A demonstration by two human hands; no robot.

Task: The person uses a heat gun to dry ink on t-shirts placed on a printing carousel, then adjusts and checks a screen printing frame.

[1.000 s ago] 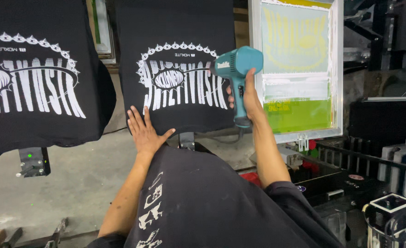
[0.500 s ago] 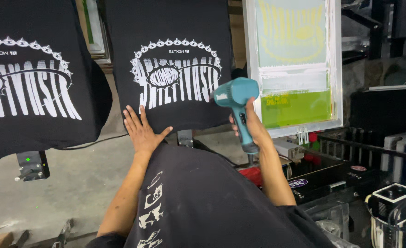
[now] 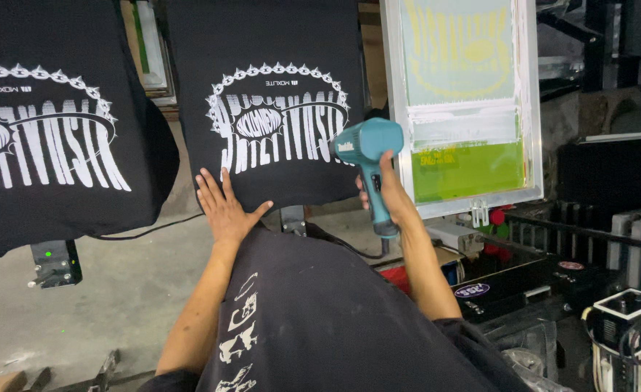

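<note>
**Heat gun aimed at the fresh print, one hand pinning the shirt**

I have my right hand [image 3: 387, 190] wrapped tight around the grip of the teal heat gun [image 3: 367, 156], its nozzle pointing left at the lower right corner of the white print [image 3: 277, 120]. My left hand [image 3: 224, 205] lies flat and spread, fingers fully open, holding nothing, pressed on the bottom hem of the middle black shirt [image 3: 262, 43] that sits stretched on its platen. A second black shirt [image 3: 52, 123] with the same white design sits well apart to the left, and the printing screen [image 3: 465, 109] with yellow-green ink stands just to the right of the gun.

As I judge it, the risks are these: holding the nozzle too long on one spot could scorch the fabric or blister the ink; the hot air could catch my left fingers, which rest near the print; and the gun's back end is close enough to the screen frame to knock it.
</note>
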